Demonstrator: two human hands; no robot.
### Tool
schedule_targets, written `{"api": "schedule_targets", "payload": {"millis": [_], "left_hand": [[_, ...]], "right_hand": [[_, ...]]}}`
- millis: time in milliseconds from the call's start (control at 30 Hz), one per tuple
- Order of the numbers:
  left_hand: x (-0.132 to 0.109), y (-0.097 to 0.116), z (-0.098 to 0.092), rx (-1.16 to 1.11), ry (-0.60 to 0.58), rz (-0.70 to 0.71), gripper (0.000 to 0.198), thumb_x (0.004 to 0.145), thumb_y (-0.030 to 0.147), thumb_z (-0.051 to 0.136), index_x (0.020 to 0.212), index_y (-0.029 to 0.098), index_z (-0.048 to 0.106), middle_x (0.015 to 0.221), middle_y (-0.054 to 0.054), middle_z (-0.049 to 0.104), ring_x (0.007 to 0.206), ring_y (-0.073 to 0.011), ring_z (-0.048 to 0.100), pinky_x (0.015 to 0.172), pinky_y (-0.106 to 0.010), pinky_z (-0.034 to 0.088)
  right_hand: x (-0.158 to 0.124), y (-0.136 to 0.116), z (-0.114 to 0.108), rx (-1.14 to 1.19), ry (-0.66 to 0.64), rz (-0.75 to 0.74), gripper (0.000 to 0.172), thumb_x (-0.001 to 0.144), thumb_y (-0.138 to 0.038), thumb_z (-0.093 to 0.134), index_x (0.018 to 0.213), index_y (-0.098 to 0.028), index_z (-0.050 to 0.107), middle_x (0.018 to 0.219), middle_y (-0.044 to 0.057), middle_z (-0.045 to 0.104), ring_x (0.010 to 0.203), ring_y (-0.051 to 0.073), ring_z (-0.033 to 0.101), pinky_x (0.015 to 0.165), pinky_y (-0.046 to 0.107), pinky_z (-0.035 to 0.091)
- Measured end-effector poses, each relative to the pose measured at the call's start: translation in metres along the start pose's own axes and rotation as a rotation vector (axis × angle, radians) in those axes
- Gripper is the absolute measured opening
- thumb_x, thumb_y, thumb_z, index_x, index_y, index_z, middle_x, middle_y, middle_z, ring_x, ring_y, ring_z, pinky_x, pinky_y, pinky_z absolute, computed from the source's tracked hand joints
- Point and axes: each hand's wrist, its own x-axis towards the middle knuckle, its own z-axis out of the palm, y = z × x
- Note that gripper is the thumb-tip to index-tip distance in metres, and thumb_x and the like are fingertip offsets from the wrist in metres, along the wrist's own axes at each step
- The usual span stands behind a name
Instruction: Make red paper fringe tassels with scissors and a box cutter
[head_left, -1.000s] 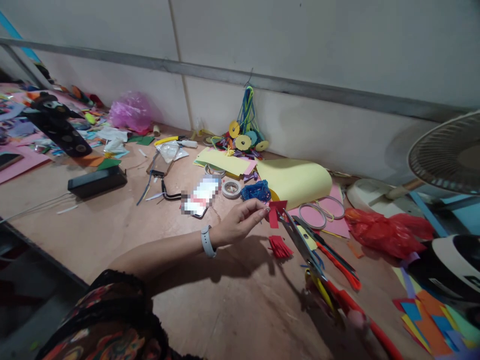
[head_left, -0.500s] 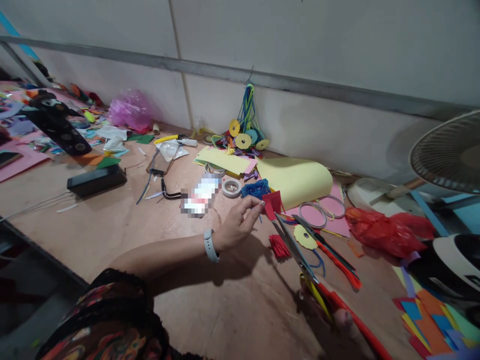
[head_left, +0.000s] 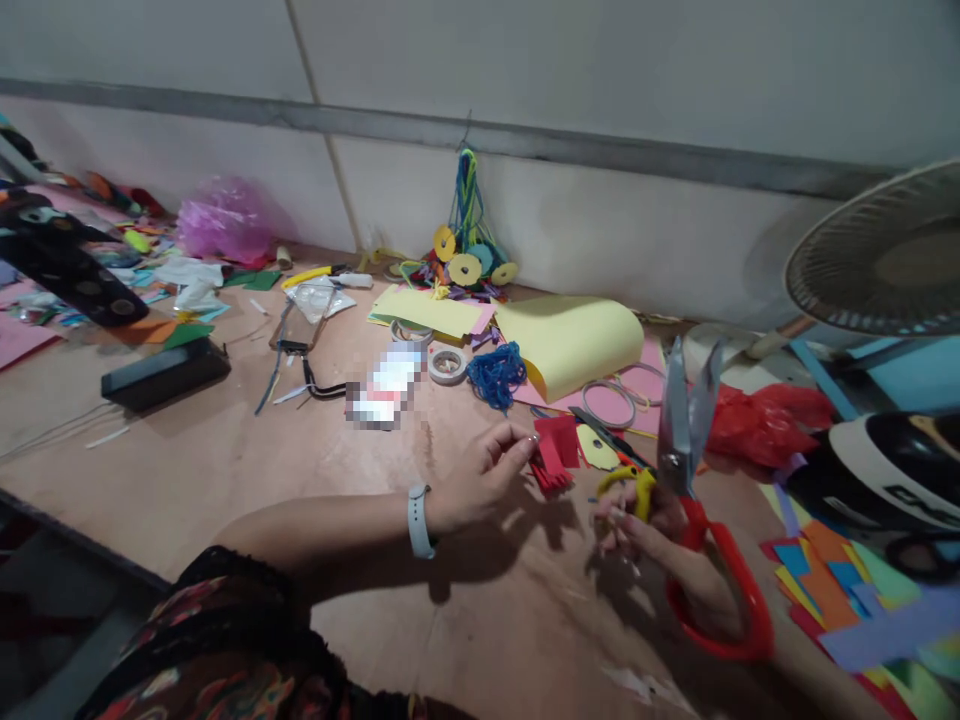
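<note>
My left hand (head_left: 487, 470) pinches a piece of red paper (head_left: 555, 445) between thumb and fingertips. Below that piece shows a fringe of narrow red strips; whether the two are joined I cannot tell. To the right, my right hand (head_left: 637, 530) has a pair of scissors (head_left: 679, 450) hooked on it, blades pointing up and slightly apart. The scissors show a big red handle loop, with a yellow part by the fingers. Behind the hands, a pale yellow scalloped paper disc (head_left: 598, 448) rests beside a dark-bladed tool, partly covered.
Blue cord (head_left: 496, 375), a tape roll (head_left: 448, 366) and a blurred phone (head_left: 386, 388) lie farther back. A curled yellow sheet (head_left: 577, 340) is near the wall. At right stand a fan (head_left: 877, 260), a red plastic bag (head_left: 765, 425) and coloured paper pieces (head_left: 832, 560).
The scissors have swung away from the red paper, blades now upward. My left hand has lowered the paper toward the red fringe. The view has shifted rightward.
</note>
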Motion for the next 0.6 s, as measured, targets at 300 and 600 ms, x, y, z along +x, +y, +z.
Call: {"api": "schedule_targets", "payload": {"millis": [300,600], "left_hand": [[-0.019,-0.022,0.025,0.132,-0.070,-0.045,0.035,0.096,0.053,0.048,0.091,0.019,0.056,0.089,-0.006,0.061,0.085,-0.0178,0.055,0.079,-0.030,0.045],[-0.018,-0.019,0.023,0.421,-0.085,0.132,0.023,0.099,0.034,0.044,0.090,0.020,0.059,0.088,-0.006,0.064,0.090,-0.0203,0.054,0.090,-0.036,0.039]], "right_hand": [[0.001,0.006,0.022,0.205,0.114,0.061,0.049,0.064,-0.050,0.085,0.083,-0.020,0.050,0.077,0.000,0.060,0.048,0.009,0.053,0.041,0.022,0.048],[0.003,0.017,0.023,0.222,0.129,0.089,0.048,0.066,-0.050,0.084,0.084,-0.021,0.049,0.078,0.000,0.061,0.050,0.009,0.051,0.042,0.022,0.048]]}}
